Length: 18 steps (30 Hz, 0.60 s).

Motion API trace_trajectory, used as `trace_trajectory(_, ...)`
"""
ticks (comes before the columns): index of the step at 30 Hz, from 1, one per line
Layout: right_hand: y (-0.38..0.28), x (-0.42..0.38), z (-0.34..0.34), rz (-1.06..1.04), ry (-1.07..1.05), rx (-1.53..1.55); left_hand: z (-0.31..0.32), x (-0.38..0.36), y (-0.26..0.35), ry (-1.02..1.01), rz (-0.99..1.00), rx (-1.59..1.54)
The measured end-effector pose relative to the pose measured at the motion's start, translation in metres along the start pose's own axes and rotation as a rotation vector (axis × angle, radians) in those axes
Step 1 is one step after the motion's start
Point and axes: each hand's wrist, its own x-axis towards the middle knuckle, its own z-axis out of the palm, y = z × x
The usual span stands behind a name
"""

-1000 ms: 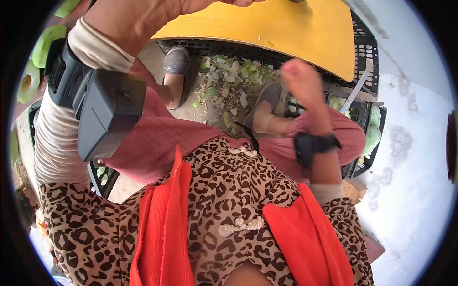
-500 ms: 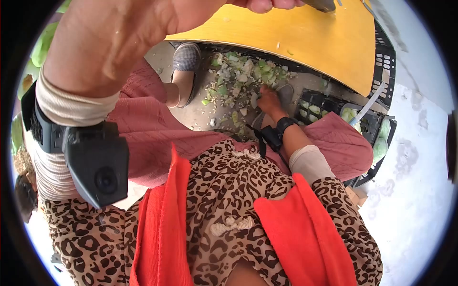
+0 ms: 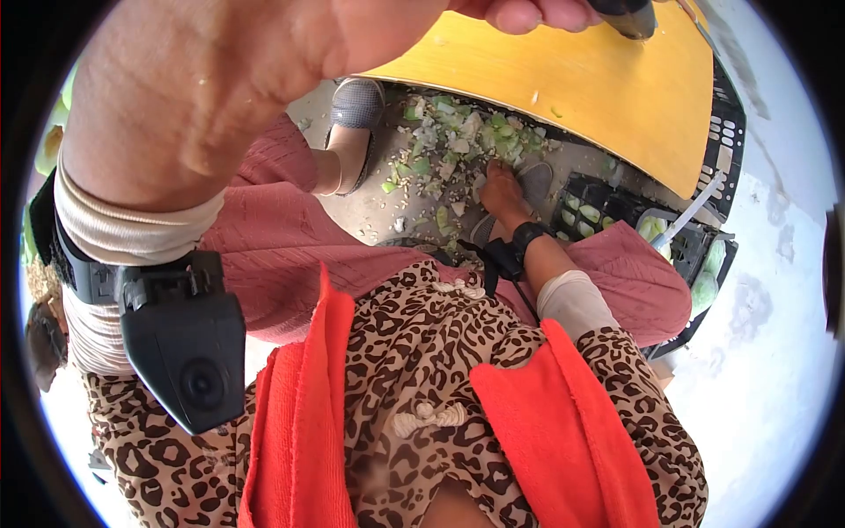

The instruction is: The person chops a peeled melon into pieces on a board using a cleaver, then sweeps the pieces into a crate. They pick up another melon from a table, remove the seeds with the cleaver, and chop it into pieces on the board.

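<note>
My left hand [image 3: 493, 18] reaches across the top edge, partly cut off. Its curled fingertips meet a dark tool [image 3: 629, 19] with a grey, rounded end, over the yellow board [image 3: 563, 79]. Lower down, my right hand [image 3: 502, 189] hangs beside a grey shoe, close to green and white vegetable scraps [image 3: 458, 132] on the floor. Its fingers are drawn together near a pale piece; what they grip, if anything, is too small to tell.
Black crates [image 3: 726, 132] stand under and beside the board; one holds pale green vegetables [image 3: 585, 216]. A whitish strip [image 3: 691, 211] lies across a crate's edge. More green vegetables show at the far left, and a white floor [image 3: 766, 352] at right.
My left hand and the dark tool have shifted right and show a little more. The board, scraps and crates appear slightly lower and further right. My right hand stays near the shoe.
</note>
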Motion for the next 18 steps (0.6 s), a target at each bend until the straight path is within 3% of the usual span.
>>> trace_trajectory(5,0.002,0.003,0.010,-0.007,-0.014,-0.042,0.003,-0.007,0.001,0.003,0.015,0.008)
trace_trajectory(8,0.010,0.004,0.023,-0.058,0.101,0.007,0.002,-0.007,0.000,-0.001,0.018,0.007)
trace_trajectory(11,0.015,0.010,0.022,-0.063,0.004,0.034,0.001,-0.007,0.000,-0.005,0.026,0.008)
trace_trajectory(14,0.029,0.018,0.030,-0.219,-0.013,0.121,-0.001,-0.007,-0.003,-0.003,0.038,0.013)
trace_trajectory(17,0.013,0.006,-0.001,-0.205,-0.051,0.252,0.000,-0.009,-0.008,0.003,0.053,0.003)
trace_trajectory(18,0.002,-0.001,-0.017,-0.092,-0.141,0.422,0.001,-0.011,-0.011,0.007,0.056,-0.002)
